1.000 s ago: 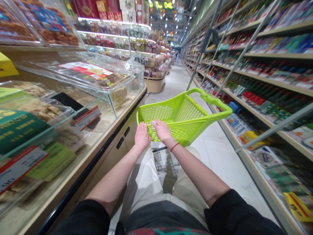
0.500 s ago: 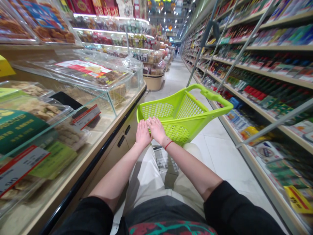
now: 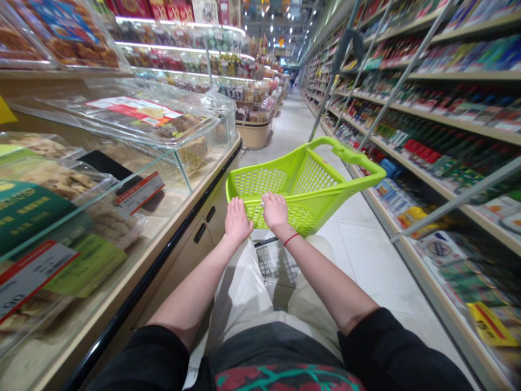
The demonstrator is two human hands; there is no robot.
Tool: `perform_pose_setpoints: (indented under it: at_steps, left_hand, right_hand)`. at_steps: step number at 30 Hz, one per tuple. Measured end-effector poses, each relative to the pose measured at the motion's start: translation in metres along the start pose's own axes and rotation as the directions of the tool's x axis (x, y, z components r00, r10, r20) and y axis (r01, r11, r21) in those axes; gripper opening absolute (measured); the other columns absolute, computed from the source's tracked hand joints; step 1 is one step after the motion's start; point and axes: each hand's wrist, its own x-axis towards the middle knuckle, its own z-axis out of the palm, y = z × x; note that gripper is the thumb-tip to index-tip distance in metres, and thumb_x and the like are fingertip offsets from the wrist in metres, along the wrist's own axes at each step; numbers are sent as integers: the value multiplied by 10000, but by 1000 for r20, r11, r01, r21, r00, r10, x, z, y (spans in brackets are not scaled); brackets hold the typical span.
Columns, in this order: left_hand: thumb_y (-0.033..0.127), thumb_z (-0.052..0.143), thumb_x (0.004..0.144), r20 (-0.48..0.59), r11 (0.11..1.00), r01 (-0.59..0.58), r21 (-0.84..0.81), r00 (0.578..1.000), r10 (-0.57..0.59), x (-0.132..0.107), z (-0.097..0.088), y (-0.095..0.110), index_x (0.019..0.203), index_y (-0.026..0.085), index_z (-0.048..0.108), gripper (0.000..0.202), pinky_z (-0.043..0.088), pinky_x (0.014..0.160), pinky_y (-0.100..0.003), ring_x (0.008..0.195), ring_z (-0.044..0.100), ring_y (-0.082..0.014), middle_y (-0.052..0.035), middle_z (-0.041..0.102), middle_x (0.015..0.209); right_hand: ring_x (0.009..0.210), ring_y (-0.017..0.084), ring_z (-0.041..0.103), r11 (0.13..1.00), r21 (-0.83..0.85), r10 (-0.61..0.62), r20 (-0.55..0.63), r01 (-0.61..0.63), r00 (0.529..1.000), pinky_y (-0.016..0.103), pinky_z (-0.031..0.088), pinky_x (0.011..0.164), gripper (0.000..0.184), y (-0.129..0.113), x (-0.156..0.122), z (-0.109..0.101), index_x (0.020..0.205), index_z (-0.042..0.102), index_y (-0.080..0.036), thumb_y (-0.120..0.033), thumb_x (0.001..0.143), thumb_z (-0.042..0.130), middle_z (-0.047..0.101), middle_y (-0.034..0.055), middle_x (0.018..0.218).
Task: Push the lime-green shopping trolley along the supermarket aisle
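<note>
A lime-green plastic shopping cart [image 3: 325,203] with perforated walls stands right in front of my legs, turned at an angle. Its basket shows no goods inside. My left hand [image 3: 238,218] is closed over the cart's near rim at the left corner. Along the same rim, a short gap to the right, my right hand [image 3: 275,210] is closed too, its fingers curled over the edge. Something small and pale shows by the right fingertips; I cannot make out what it is. A thin red string bracelet [image 3: 291,239] circles my right wrist.
To my left runs a glass-sided display counter [image 3: 183,168] with packed baked snacks and price tags. Tall shelves [image 3: 459,125] of packaged goods line the right, with slanted metal rails [image 3: 451,209] in front. The tiled aisle floor [image 3: 291,117] stretches ahead past a rounded display stand [image 3: 255,133].
My right hand has slid right along the rim, away from the left hand, and its fingers have curled. The left hand stays at the corner. The view has shifted slightly.
</note>
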Motion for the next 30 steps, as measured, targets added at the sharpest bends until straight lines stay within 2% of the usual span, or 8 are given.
perform_pose_setpoints:
  at_steps: [5,9,12,16,19,23,27,30]
  left_hand:
    - [271,600,766,-5,1000,0,-4,1000,0,1,0,0,1495,-42,306,846,230,1245,-534,1515,259,-380,-286,342,1576]
    - [267,596,771,0,1000,-3,13,1000,3,1,-2,0,1487,-54,316,833,231,1246,-524,1514,263,-380,-291,346,1572]
    - [252,589,771,11,1000,-5,20,1000,5,0,-3,0,1491,-59,307,833,222,1252,-511,1519,255,-369,-288,340,1577]
    - [245,588,771,11,1000,-15,17,1000,15,-1,-5,0,1486,-75,303,834,208,1263,-486,1525,244,-361,-298,337,1575]
    - [247,591,769,11,1000,-6,13,1000,6,0,-5,1,1489,-72,296,841,203,1264,-490,1526,237,-365,-296,330,1579]
    - [260,612,761,13,1000,1,21,1000,-1,0,-3,3,1480,-106,291,868,197,1263,-485,1520,240,-387,-320,314,1576]
    - [266,593,774,16,1000,-9,29,1000,8,1,-1,1,1478,-103,295,849,215,1249,-511,1515,250,-391,-323,318,1573]
    - [272,566,810,16,999,-21,50,1000,20,1,0,0,1478,-97,309,806,208,1250,-504,1510,262,-391,-318,328,1571]
  right_hand:
    - [1443,264,389,971,35,-239,52,237,970,444,263,1208,466,-24,3,8,1442,517,-161,-154,989,406,443,134,1569]
    - [1482,236,344,947,56,-319,63,316,946,435,244,1225,492,-17,3,11,1462,508,-218,-150,982,421,411,74,1598]
    - [1467,219,376,970,43,-242,58,240,969,430,268,1213,544,4,-1,11,1483,491,-245,-107,965,397,410,72,1598]
    - [1442,245,415,999,-1,-53,-18,53,998,452,249,1215,540,35,-6,6,1451,540,-228,-99,940,419,465,104,1559]
    - [1424,268,434,998,-13,52,-75,-53,996,458,240,1214,473,41,-8,5,1400,591,-196,-140,963,418,500,122,1531]
    - [1419,272,434,1000,-4,18,-44,-18,999,458,263,1202,469,18,-5,8,1417,564,-176,-148,991,370,488,129,1538]
    - [1450,270,390,986,53,-161,32,159,987,453,260,1208,488,-18,-1,12,1454,515,-154,-131,983,390,452,136,1563]
    - [1468,257,360,962,93,-260,47,255,964,449,243,1220,476,-31,2,10,1437,530,-162,-131,973,430,445,116,1572]
